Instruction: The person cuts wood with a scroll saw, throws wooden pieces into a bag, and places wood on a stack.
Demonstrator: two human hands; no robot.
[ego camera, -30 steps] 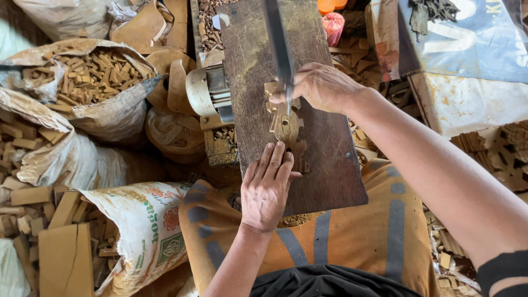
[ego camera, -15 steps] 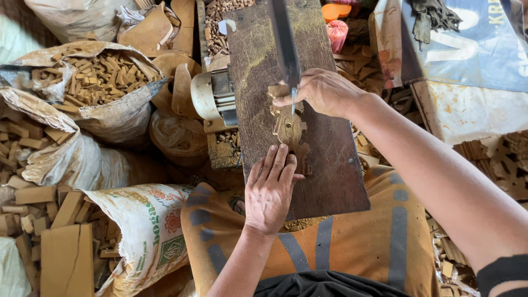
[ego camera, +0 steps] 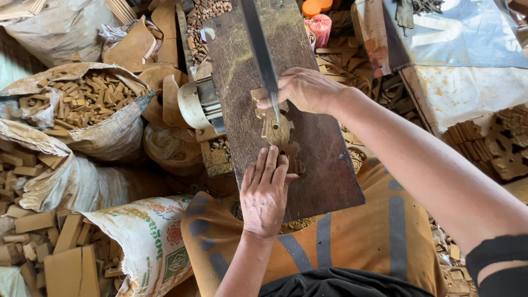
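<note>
The carved wooden piece (ego camera: 279,133) sits a little farther toward the person along the dark board (ego camera: 286,110) than a second ago. The left hand (ego camera: 265,192) has slid back with it, and the right hand (ego camera: 306,91) has followed, its fingers nearer the blade (ego camera: 262,52).

- Floor barely visible; nearly all of it lay under sacks and wood offcuts.
- Open woven sack (ego camera: 82,104) at upper left, filled with small pale wooden blocks.
- A second, printed sack (ego camera: 143,242) at lower left, its mouth spilling flat wood pieces (ego camera: 60,258).
- Grey sack (ego camera: 60,27) at the top left corner, tied or folded shut.
- Curved wooden cut-outs (ego camera: 137,47) stacked behind the sacks.
- Blue tarpaulin (ego camera: 467,33) at upper right, over a stained pale sheet (ego camera: 456,93).
- Carved brown pieces (ego camera: 495,140) piled at the right edge.
- Orange lids (ego camera: 313,7) and a pink bag (ego camera: 320,26) at the top.
- Light even, daylight-like, with soft shadows.
</note>
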